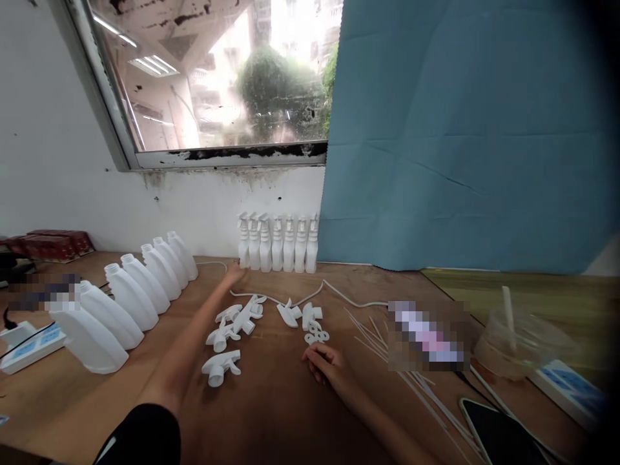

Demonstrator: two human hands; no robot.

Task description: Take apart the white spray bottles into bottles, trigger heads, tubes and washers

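Observation:
My left hand (236,274) reaches far forward to the foot of the leftmost white spray bottle (243,248). That bottle stands upright at the end of a row of several alike against the wall; my left fingers are too small and hidden to read. My right hand (327,363) rests on the table with its fingers curled, and whatever they may hold is hidden. Just beyond it lie several small white rings (317,334). Loose white trigger spray heads (220,368) lie between my arms, one of them (311,315) right behind the rings.
Open-necked white bottles (94,332) stand in a slanting row at left. Thin white tubes (402,365) lie right of my hand, near a phone (504,429) and a clear plastic cup (516,345). A white cable (356,300) crosses behind; a blue cloth (460,142) hangs at right.

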